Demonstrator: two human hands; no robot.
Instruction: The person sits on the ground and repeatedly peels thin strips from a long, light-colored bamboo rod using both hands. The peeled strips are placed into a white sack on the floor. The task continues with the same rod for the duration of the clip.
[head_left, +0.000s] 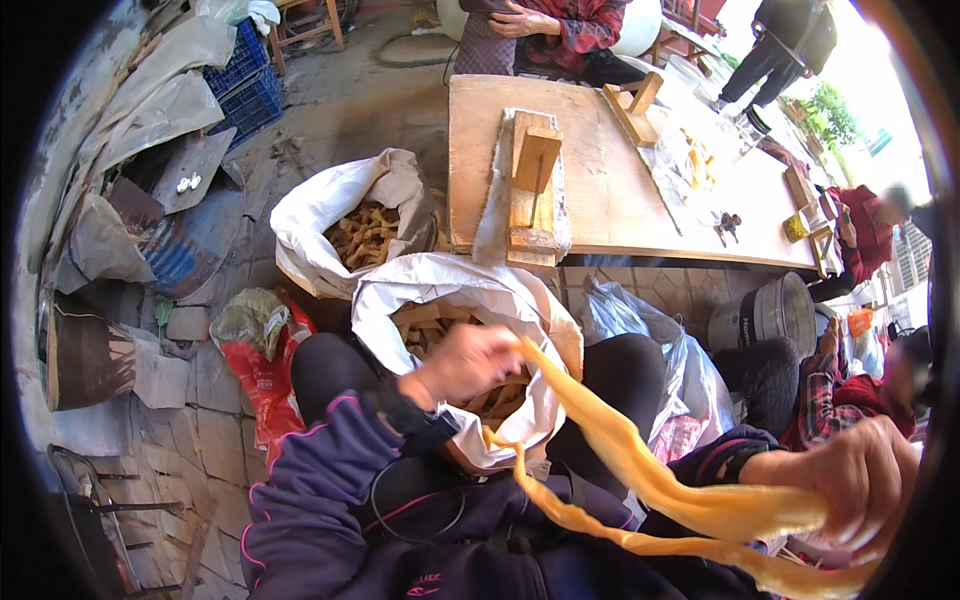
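My left hand (469, 364) is raised over an open white woven sack (469, 281) between my knees, pinching the end of a long, amber, pliable strip (630, 435). The strip runs taut down to the right, where my right hand (859, 480) grips its wider end near the picture's edge. A second, narrower amber strand (585, 517) droops below it, from the sack's near rim towards my right hand. Whether both are one piece I cannot tell. Inside the sack lie several flat brownish strips (499, 405). The left hand is slightly blurred.
Behind stands another white sack (315, 232) of knotted brown pieces (364, 234). A wooden table (600, 180) bears wooden stands (534, 187). Plastic bags (660, 345) and a bucket (765, 315) are on the right. Several people sit or stand around; a red bag (259, 382) lies left.
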